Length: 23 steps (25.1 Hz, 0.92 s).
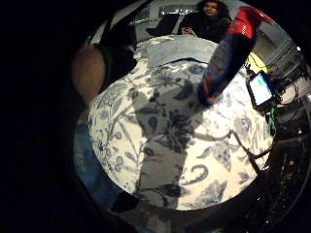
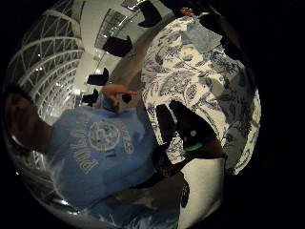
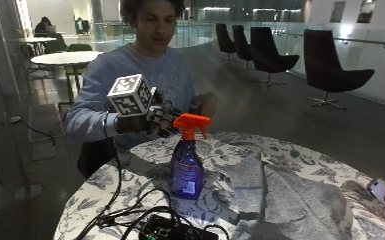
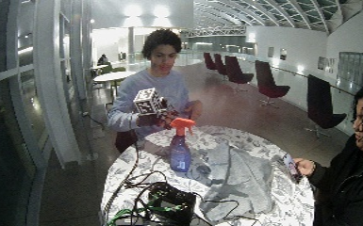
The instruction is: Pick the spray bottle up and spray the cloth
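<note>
The bottle (image 3: 187, 165), blue and see-through with an orange trigger head, stands upright on the floral-clothed surface (image 3: 292, 150), just beside the grey cloth (image 3: 285, 195) that lies spread out flat; whether there is liquid in it I cannot tell. The gloved right hand (image 3: 142, 122) hovers above the surface's near edge behind the bottle's head, apart from it and holding nothing, but whether its fingers are curled or straight I cannot tell.
</note>
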Tool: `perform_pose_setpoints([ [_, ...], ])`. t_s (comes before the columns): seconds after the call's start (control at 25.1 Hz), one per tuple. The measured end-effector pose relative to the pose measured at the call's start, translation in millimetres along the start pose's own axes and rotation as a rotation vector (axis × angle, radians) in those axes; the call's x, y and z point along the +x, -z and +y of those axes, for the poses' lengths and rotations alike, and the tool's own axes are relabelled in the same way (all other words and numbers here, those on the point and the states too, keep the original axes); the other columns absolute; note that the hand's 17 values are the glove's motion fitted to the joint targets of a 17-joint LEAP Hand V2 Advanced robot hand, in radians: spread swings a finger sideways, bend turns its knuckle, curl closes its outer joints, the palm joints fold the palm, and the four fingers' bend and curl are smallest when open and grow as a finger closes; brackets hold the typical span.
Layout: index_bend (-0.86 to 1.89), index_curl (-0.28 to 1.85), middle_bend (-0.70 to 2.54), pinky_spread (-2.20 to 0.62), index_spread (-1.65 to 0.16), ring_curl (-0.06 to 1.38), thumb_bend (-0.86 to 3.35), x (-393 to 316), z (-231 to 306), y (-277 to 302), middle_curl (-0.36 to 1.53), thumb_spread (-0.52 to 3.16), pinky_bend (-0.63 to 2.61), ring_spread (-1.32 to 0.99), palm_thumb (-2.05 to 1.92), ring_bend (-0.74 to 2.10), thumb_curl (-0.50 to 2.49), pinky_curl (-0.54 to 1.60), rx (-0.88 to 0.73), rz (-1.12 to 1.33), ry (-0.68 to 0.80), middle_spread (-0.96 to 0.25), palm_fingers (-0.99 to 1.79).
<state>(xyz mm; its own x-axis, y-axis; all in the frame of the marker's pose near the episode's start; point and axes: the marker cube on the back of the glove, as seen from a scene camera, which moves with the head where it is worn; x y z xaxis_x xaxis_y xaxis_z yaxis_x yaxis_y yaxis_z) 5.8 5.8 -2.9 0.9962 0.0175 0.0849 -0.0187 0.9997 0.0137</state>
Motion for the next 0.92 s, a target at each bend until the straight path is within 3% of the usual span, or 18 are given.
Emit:
perform_pose_setpoints([
  [0.4, 0.09, 0.13, 0.42, 0.20, -0.30, 0.24, 0.25, 68.3, 11.4, 28.7, 0.21, 0.82, 0.32, -0.01, 0.51, 0.52, 0.14, 0.20, 0.178, -0.609, -0.158, -0.05, 0.66],
  [0.72, 0.11, 0.15, 0.41, 0.22, -0.33, 0.27, 0.21, 110.3, -9.0, 30.7, 0.26, 0.95, 0.33, -0.02, 0.57, 0.51, 0.18, 0.24, 0.316, -0.545, -0.339, -0.05, 0.65],
  [0.92, 0.10, 0.17, 0.39, 0.22, -0.35, 0.27, 0.17, 135.1, -45.7, 21.7, 0.29, 0.97, 0.36, -0.02, 0.59, 0.47, 0.20, 0.27, 0.327, -0.515, -0.378, -0.05, 0.60],
])
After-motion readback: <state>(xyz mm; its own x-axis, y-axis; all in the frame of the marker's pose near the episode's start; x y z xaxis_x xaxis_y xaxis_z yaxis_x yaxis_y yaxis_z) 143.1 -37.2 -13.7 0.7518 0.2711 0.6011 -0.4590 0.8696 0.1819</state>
